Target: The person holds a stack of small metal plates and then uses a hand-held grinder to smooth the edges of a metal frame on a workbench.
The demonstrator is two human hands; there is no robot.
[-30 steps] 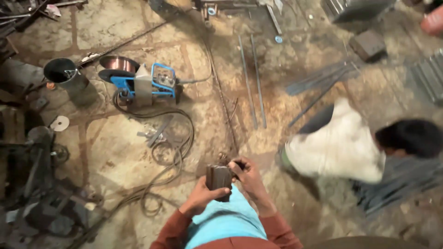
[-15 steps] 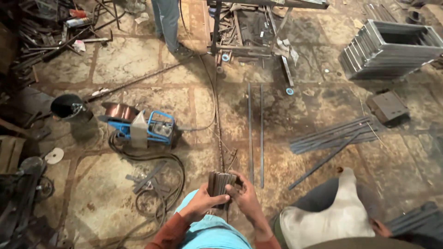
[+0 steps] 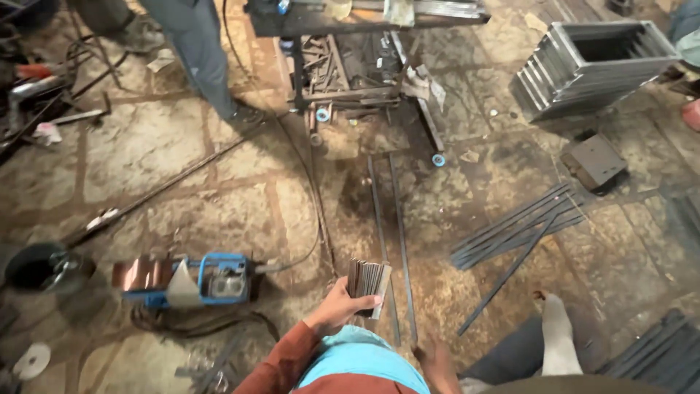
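My left hand (image 3: 337,308) is shut on a small stack of flat metal plates (image 3: 367,279), held upright on edge in front of my chest. My right hand (image 3: 437,361) hangs lower at the right, off the stack, blurred, with nothing seen in it. It is close to the near ends of two long flat steel bars (image 3: 388,233) that lie side by side on the stone floor. My rust-coloured sleeve and light blue shirt fill the bottom edge.
A blue welding machine (image 3: 219,278) with a copper wire spool (image 3: 141,273) and a black bucket (image 3: 35,267) sit at the left. A bundle of bars (image 3: 519,225), a metal box (image 3: 594,161) and stacked frames (image 3: 590,67) lie right. A person's legs (image 3: 195,62) stand by a steel workbench (image 3: 364,51). Another person (image 3: 555,344) crouches at bottom right.
My right hand has come off the plate stack and dropped to the lower right; the left alone now holds it. The view has tilted forward, showing more floor ahead.
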